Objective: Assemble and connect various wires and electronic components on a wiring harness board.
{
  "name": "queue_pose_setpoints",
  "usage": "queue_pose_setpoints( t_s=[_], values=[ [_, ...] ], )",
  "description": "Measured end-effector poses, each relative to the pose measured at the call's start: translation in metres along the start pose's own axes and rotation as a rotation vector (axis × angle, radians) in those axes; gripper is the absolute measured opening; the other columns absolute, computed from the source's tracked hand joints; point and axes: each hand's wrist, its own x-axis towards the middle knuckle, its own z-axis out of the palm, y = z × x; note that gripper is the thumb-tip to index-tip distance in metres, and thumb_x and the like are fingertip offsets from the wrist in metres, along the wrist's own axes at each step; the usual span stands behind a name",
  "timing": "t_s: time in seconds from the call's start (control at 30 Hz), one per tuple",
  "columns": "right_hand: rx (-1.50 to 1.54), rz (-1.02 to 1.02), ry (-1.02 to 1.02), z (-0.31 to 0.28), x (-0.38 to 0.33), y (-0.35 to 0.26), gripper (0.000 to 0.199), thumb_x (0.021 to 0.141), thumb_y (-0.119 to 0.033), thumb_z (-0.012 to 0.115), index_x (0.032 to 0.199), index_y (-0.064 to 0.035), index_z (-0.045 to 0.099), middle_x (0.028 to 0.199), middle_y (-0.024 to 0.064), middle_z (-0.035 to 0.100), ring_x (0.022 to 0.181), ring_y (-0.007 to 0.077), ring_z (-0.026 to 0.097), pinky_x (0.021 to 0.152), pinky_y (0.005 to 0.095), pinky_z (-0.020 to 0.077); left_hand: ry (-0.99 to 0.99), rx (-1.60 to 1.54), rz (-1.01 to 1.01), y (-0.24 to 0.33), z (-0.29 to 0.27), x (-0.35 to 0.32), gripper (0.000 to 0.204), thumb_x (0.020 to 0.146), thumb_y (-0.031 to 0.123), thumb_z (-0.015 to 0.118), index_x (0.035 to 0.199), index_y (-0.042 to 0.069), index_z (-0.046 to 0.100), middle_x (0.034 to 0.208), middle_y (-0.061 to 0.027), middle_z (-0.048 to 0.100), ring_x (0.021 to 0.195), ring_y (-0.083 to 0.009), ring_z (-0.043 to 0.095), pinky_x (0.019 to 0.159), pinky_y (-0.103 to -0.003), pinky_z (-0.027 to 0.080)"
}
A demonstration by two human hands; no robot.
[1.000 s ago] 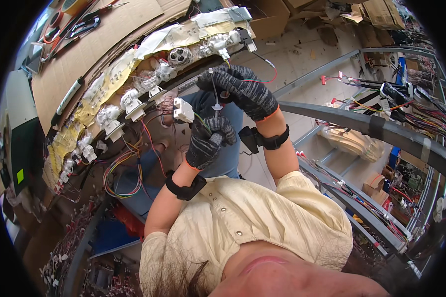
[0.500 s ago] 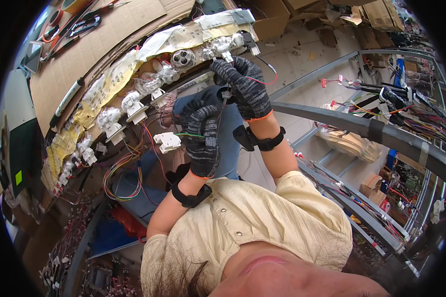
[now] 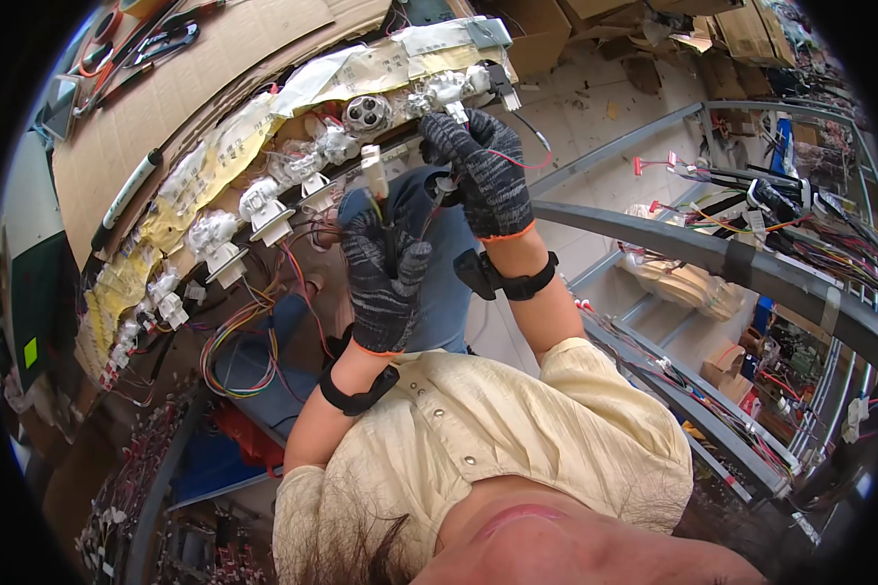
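Note:
My left hand (image 3: 387,278), in a dark grey knitted glove, is closed round wires below a white plastic connector (image 3: 374,174). The connector stands upright above my fingers. My right hand (image 3: 488,177), gloved alike, is closed on a wire bundle (image 3: 441,195) with a small greyish part at the thumb side. Its fingertips are by a white plug (image 3: 457,113) at the end of the board. A row of white connectors in clear wrap (image 3: 263,208) runs along the board's near edge, beside my hands. A thin red wire (image 3: 517,161) loops out past my right fingers.
Yellowed paper strips (image 3: 215,161) line the board, with a marker pen (image 3: 127,200) and pliers (image 3: 166,41) on the cardboard (image 3: 98,156). Coloured wires (image 3: 234,366) hang in a loop at left. A metal rail (image 3: 693,244) crosses at right, near more harnesses (image 3: 751,200).
The white connector in my left hand has swung up and right, from beside the fingers to above them. My left fingers have loosened and turned. My right hand has hardly moved.

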Motion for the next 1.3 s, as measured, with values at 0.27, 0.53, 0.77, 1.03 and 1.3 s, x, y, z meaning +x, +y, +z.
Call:
queue_pose_setpoints(
  t_s=[0.27,0.53,0.77,1.03,1.3],
  values=[
    [0.115,-0.05,0.046,0.004,-0.002,0.004,0.015,0.08,-0.018,0.065,0.084,-0.0045,0.063,0.071,0.0027,0.061,0.059,0.0084,0.053,0.054,0.0212,0.0434,-0.02,0.454,0.304,-0.005,-0.022,-0.018,0.022,0.09,0.021,0.053,0.102,0.003,0.046,0.088,-0.0024,0.049,0.079,-0.0129,0.049,0.073,-0.023,0.041],
    [-0.664,-0.864,0.365,-0.021,-0.062,0.014,0.016,0.083,-0.014,0.058,0.092,-0.0008,0.061,0.085,0.0074,0.062,0.079,0.0142,0.057,0.072,0.0272,0.0445,-0.135,-0.517,-0.366,0.035,-0.022,-0.023,0.024,0.093,0.036,0.046,0.091,0.013,0.051,0.074,0.0062,0.052,0.059,-0.0021,0.046,0.048,-0.017,0.036],
    [0.149,-0.098,-0.308,0.023,-0.058,0.017,0.019,0.088,-0.013,0.053,0.101,-0.0005,0.058,0.092,0.0077,0.062,0.083,0.0152,0.059,0.074,0.0265,0.0474,-0.148,-0.665,-0.593,0.032,-0.027,-0.015,0.036,0.094,0.023,0.045,0.128,0.01,0.042,0.093,0.0007,0.055,0.071,-0.0038,0.05,0.061,-0.017,0.043],
    [0.079,-0.195,-0.328,0.041,-0.032,0.02,0.019,0.088,-0.016,0.054,0.097,-0.0004,0.058,0.087,0.0037,0.061,0.079,0.0098,0.055,0.072,0.0239,0.0458,-0.028,0.034,0.305,0.027,-0.024,-0.015,0.032,0.089,0.001,0.045,0.122,0.0,0.044,0.114,-0.0114,0.054,0.1,-0.0197,0.053,0.087,-0.03,0.042],
    [-0.567,-0.447,-0.147,0.041,-0.038,0.015,0.024,0.089,-0.019,0.052,0.103,0.0001,0.059,0.09,0.004,0.061,0.083,0.01,0.055,0.073,0.0236,0.0443,-0.14,0.07,0.102,0.02,-0.038,-0.015,0.026,0.088,0.0,0.046,0.113,-0.003,0.05,0.109,-0.0151,0.057,0.097,-0.0227,0.056,0.085,-0.031,0.043]
  ],
)
